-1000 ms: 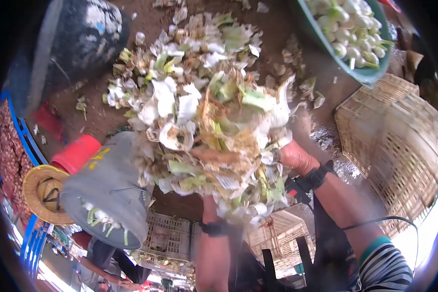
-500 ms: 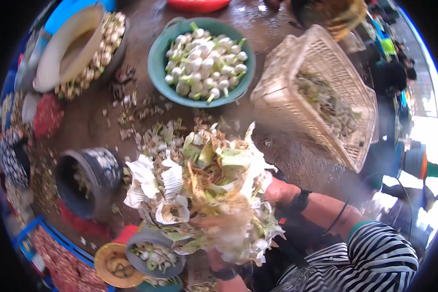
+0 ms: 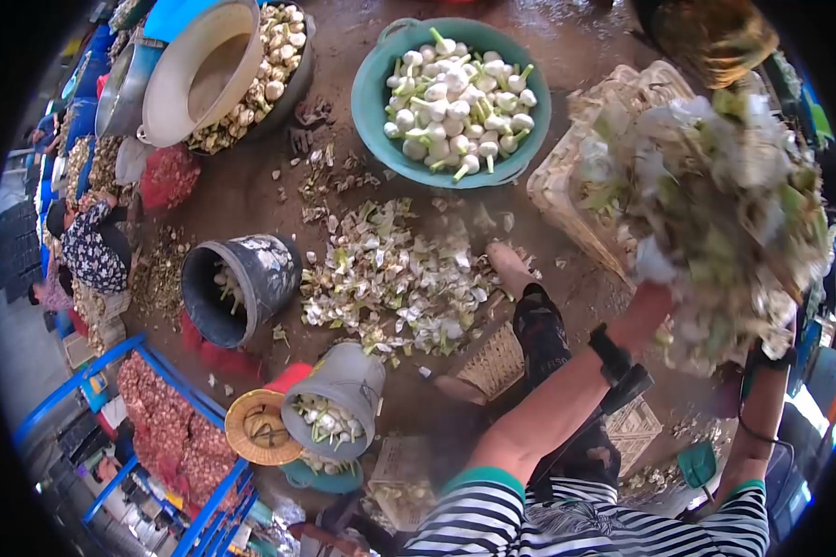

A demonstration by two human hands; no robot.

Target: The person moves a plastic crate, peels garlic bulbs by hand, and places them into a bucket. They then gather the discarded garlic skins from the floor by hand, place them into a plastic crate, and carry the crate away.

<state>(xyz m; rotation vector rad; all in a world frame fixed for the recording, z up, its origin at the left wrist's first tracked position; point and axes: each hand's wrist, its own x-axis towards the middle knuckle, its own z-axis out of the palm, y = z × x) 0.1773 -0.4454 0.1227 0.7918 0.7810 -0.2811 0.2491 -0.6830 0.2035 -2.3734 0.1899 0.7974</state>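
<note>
A big, motion-blurred heap of garlic skins and husks (image 3: 715, 195) is held up between my two hands, at the right and above a tan plastic crate (image 3: 567, 200). My left hand (image 3: 657, 302) is closed against the near left side of the heap, its fingertips buried in it. On the far right, my right forearm (image 3: 762, 418) reaches up to the heap's lower right side; the skins hide most of that hand. More garlic skins (image 3: 399, 278) lie scattered on the floor near my foot.
A green tub (image 3: 367, 102) of white garlic bulbs stands at the top. Left are a dark bucket (image 3: 195, 288), a grey bucket (image 3: 367, 371) with garlic and a straw hat (image 3: 251, 427). Another person (image 3: 97, 246) sits far left. Red net sacks (image 3: 158, 408) lie behind blue rails.
The heap of skins has moved from the middle, over the floor, to the right and up over the crate, both hands with it. The view has turned, showing the floor skins and my foot.
</note>
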